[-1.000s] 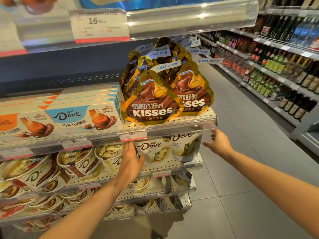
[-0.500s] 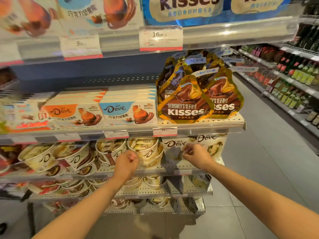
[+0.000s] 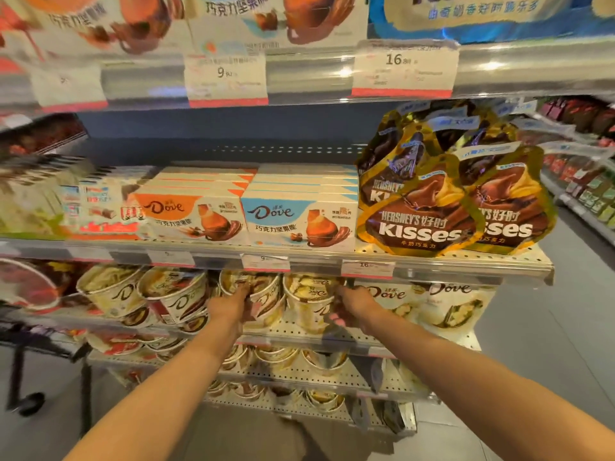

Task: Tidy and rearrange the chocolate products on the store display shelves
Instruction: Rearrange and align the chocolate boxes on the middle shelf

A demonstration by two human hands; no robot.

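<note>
A row of cream Dove chocolate tubs stands on the shelf below the Dove boxes. My left hand [image 3: 231, 306] grips the left side of one Dove tub [image 3: 266, 296], its fingers up at the rim. My right hand [image 3: 352, 307] curls round the right side of the neighbouring Dove tub [image 3: 307, 306]. Motion blur hides the fingertips. White Dove pouches [image 3: 446, 304] stand right of my right hand. Above, an orange Dove box [image 3: 186, 214], a blue Dove box [image 3: 299, 221] and gold Hershey's Kisses bags [image 3: 422, 224] fill the shelf.
The clear shelf rail [image 3: 466, 272] with price tags juts out just above both hands. More tubs sit on the lower shelves [image 3: 283, 361]. A black stand [image 3: 16, 377] is at the left. The grey aisle floor [image 3: 549, 344] and a bottle shelf [image 3: 585, 181] lie to the right.
The view has swung right and closer to the shelves. My left hand moved right onto one tub, and my right hand moved left from the Dove pouch to the neighbouring tub.
</note>
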